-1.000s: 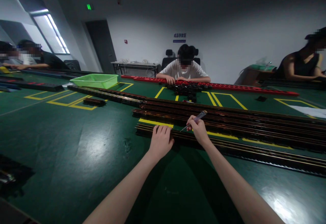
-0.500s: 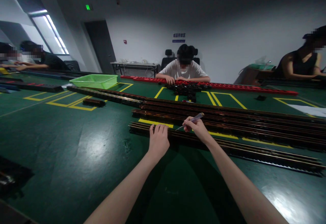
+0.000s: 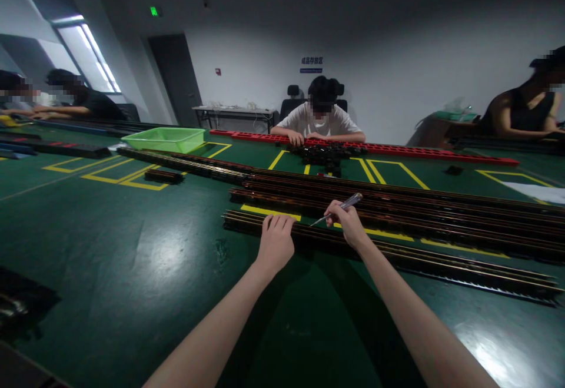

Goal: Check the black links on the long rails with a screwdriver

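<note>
A long dark rail (image 3: 441, 263) with thin brass-coloured strips along it lies across the green table in front of me. My left hand (image 3: 276, 242) grips it near its left end, fingers curled over the far edge. In my right hand (image 3: 348, 224) is a slim screwdriver (image 3: 352, 201) with a clear-looking handle, held like a pen. Its thin shaft slants down to the left, and the tip is at the rail just right of my left fingers. Whether the tip touches the rail I cannot tell.
Behind it lie several similar rails (image 3: 397, 211) side by side. A short rail piece (image 3: 163, 176) and a green basket (image 3: 165, 139) are further left. Across the table a person (image 3: 318, 120) sits by a dark heap of parts (image 3: 324, 153) and a long red rack (image 3: 441, 153).
My right hand has moved slightly to the right with the screwdriver, whose tip has also shifted right along the rail. My left hand stays almost in place on the rail.
</note>
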`<act>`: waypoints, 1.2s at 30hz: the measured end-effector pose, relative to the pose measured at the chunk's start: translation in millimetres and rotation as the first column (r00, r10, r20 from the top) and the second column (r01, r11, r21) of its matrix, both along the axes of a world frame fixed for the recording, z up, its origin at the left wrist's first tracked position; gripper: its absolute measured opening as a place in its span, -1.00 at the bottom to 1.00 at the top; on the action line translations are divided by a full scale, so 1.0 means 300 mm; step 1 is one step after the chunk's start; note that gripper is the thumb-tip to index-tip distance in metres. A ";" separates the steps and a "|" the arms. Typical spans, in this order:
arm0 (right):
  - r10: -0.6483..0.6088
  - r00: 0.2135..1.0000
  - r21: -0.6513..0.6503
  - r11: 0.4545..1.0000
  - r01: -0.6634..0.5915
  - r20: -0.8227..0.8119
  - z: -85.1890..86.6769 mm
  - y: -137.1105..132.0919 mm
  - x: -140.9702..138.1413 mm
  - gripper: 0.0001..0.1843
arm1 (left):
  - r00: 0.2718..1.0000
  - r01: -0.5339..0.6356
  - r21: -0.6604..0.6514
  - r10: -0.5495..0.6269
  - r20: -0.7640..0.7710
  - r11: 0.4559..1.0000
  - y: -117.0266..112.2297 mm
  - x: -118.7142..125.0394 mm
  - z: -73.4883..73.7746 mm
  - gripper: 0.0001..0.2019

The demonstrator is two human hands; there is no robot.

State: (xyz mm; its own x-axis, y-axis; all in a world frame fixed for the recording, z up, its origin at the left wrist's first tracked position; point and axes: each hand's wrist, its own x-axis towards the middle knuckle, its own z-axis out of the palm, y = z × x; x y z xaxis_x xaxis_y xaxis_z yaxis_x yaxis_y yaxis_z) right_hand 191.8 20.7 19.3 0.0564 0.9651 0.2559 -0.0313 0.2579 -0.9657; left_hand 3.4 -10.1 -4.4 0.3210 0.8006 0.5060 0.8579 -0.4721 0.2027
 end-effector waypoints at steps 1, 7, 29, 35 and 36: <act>-0.007 1.000 0.002 1.000 0.007 -0.006 -0.002 0.001 0.001 -0.83 | 1.000 0.007 0.002 -0.007 0.005 1.000 -0.001 0.000 0.000 -0.64; -0.007 1.000 0.018 1.000 0.007 -0.008 -0.011 0.005 0.010 -0.82 | 0.998 0.044 -0.005 -0.044 0.034 0.999 -0.002 0.002 -0.003 -0.71; -0.027 0.999 0.013 1.000 0.027 0.033 0.004 -0.004 -0.002 -0.83 | 0.997 0.051 0.037 -0.049 -0.054 0.998 0.003 0.006 -0.018 -0.73; -0.020 0.999 0.006 1.000 0.020 0.025 0.006 -0.007 -0.002 -0.83 | 0.997 0.054 0.028 -0.053 -0.050 0.998 0.006 0.005 -0.024 -0.71; -0.019 1.000 0.005 1.000 0.019 0.022 0.006 -0.008 -0.003 -0.83 | 0.997 0.053 0.023 -0.052 -0.050 0.998 0.006 0.004 -0.023 -0.71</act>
